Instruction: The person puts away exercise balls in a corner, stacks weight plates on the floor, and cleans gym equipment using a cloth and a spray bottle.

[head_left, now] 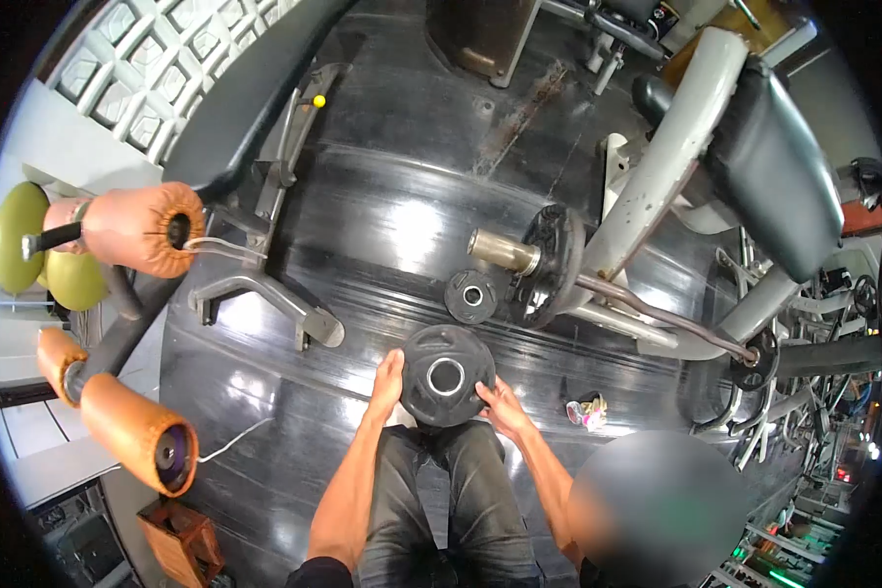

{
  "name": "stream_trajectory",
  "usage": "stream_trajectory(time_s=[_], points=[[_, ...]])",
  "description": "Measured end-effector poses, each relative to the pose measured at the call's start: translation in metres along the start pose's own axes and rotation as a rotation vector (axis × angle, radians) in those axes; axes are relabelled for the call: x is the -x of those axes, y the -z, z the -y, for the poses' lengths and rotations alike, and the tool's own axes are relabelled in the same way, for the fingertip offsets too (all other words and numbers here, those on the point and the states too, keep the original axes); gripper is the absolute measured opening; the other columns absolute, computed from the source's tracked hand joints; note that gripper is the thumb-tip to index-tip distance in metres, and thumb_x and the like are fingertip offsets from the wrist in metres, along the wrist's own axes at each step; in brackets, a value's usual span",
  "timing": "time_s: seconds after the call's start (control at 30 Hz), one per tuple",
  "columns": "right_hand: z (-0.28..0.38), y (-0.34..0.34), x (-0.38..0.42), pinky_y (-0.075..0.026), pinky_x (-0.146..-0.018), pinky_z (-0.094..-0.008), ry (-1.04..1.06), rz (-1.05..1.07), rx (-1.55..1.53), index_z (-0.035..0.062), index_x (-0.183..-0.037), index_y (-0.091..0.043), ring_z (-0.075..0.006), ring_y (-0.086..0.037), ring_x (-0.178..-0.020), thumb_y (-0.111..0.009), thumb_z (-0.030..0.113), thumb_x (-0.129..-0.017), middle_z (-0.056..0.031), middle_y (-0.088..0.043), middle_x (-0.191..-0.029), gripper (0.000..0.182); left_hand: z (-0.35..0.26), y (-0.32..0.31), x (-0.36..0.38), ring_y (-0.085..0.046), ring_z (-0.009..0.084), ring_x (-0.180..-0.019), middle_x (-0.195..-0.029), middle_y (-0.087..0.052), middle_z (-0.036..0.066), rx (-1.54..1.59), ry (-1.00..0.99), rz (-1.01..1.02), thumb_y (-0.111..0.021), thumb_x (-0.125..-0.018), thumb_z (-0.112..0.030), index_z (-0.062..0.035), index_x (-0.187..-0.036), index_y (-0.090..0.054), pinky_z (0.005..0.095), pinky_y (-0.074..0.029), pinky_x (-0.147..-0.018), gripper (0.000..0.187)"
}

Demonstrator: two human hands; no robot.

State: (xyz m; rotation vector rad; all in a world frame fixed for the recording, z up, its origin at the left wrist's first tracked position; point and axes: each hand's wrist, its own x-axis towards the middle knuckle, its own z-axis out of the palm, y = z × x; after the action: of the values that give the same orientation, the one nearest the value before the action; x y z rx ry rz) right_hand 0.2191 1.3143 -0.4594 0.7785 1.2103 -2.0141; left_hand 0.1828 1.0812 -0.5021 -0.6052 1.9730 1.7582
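Observation:
A large black weight plate [423, 400] with a metal-ringed centre hole is held between my two hands, above my knees. My left hand [389, 380] grips its left edge, fingers closed on the rim. My right hand [501, 405] holds the lower right edge, with the thumb on the plate's face. Just beyond it, a smaller black plate [471, 297] lies near the foot of a machine. To the right of that, another black plate [559, 265] sits on a bar with a metal sleeve end [503, 251].
A grey machine frame with a black pad [776, 167] stands at the right. On the left is a bench [235, 108] with orange rollers [135, 431]. A small colourful item [588, 413] lies on the floor. A wooden box [181, 542] stands at lower left.

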Motion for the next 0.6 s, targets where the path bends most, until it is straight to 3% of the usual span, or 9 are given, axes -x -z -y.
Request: stream_trajectory(time_s=[0.07,0.17,0.4,0.47,0.6], points=[[0.006,-0.012,0.04,-0.045,-0.088,-0.0358,0.009,-0.029,0.083,0.0113,-0.13,-0.042,-0.0137,-0.053,-0.106,-0.053,0.02,-0.093,-0.0027,-0.055,-0.12,0.04,-0.005,0.004,0.036,-0.037,0.0248,-0.128,-0.136,-0.043,0.017,0.132,0.064,-0.026,-0.04,-0.097,-0.036,0.0051,-0.132,-0.041,0.0317,-0.028,-0.105,0.054],[0.015,-0.029,0.096,-0.04,-0.093,-0.0282,0.3,-0.02,0.245,0.0017,-0.129,-0.041,-0.0121,-0.049,-0.107,-0.051,0.018,-0.095,-0.0037,-0.054,-0.121,0.04,-0.049,0.01,0.1,-0.034,0.0252,-0.13,-0.138,-0.04,0.018,0.283,0.144,0.048,-0.04,-0.097,-0.037,0.0067,-0.133,-0.037,0.0319,-0.024,-0.108,0.057],[0.05,-0.07,0.245,-0.041,-0.088,-0.0268,0.315,-0.173,0.164,0.006,-0.13,-0.043,-0.0108,-0.048,-0.104,-0.051,0.02,-0.094,-0.0009,-0.055,-0.117,0.039,-0.132,0.024,0.201,-0.036,0.0207,-0.127,-0.136,-0.042,0.014,0.131,-0.011,0.298,-0.041,-0.098,-0.032,0.0045,-0.134,-0.036,0.0307,-0.025,-0.106,0.052],[0.064,-0.088,0.291,-0.042,-0.085,-0.027,0.301,-0.269,0.157,0.0081,-0.132,-0.041,-0.0103,-0.049,-0.104,-0.055,0.024,-0.092,-0.0009,-0.053,-0.121,0.046,-0.189,0.023,0.237,-0.028,0.0259,-0.133,-0.141,-0.034,0.021,0.002,0.056,0.342,-0.041,-0.097,-0.036,0.0077,-0.136,-0.03,0.032,-0.02,-0.11,0.06],[0.067,-0.106,0.363,-0.044,-0.085,-0.0304,0.352,-0.275,-0.078,0.0106,-0.138,-0.035,-0.0122,-0.051,-0.107,-0.056,0.025,-0.089,-0.0027,-0.05,-0.126,0.054,-0.232,0.02,0.277,-0.042,0.0215,-0.122,-0.134,-0.043,0.012,0.054,0.041,0.499,-0.04,-0.098,-0.032,-0.001,-0.137,-0.034,0.0335,-0.035,-0.1,0.05]])
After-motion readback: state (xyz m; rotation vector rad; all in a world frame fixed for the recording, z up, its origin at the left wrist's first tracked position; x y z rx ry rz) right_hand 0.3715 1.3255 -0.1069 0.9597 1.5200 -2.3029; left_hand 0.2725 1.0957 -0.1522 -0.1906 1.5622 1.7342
